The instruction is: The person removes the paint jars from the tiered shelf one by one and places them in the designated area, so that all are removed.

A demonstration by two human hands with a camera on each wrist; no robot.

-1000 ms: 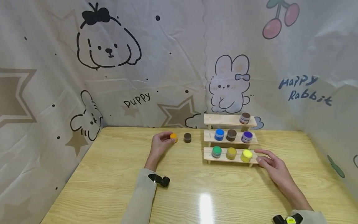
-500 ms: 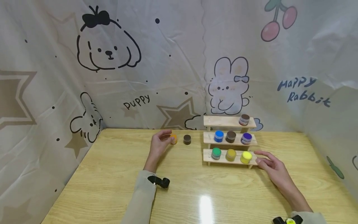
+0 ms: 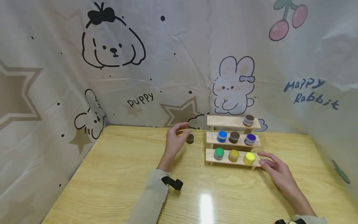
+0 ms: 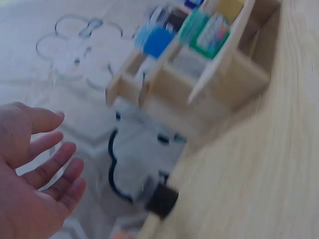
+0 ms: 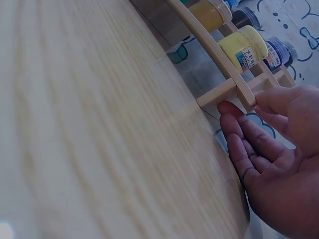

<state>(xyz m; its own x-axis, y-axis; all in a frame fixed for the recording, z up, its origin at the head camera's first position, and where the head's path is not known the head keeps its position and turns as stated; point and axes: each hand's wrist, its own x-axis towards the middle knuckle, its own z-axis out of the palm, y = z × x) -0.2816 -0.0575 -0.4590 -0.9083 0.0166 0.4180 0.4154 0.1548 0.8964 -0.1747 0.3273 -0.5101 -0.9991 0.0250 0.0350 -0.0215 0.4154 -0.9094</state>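
My left hand (image 3: 174, 143) hovers by two small paint jars at the table's back edge, fingers parted and holding nothing. Behind its fingers, the orange jar (image 3: 180, 133) is partly hidden. Just right of the fingertips stands a dark-lidded jar (image 3: 190, 139), also in the left wrist view (image 4: 162, 199). A three-step wooden rack (image 3: 223, 120) bears several paint jars. My right hand (image 3: 281, 174) pinches the right end of its lowest shelf (image 5: 244, 94), close to the yellow jar (image 3: 249, 158).
On the lowest step are also a green jar (image 3: 219, 153) and an ochre jar (image 3: 233, 155). Blue (image 3: 222, 136), brown (image 3: 234, 137) and purple (image 3: 250, 139) jars stand on the middle step. A brown-lidded jar (image 3: 248, 120) tops the rack. A printed curtain (image 3: 179, 62) hangs behind the table.
My left hand has let go of the orange jar and moved right, across it toward the dark-lidded jar. The right hand stays at the rack. The head view has shifted slightly.
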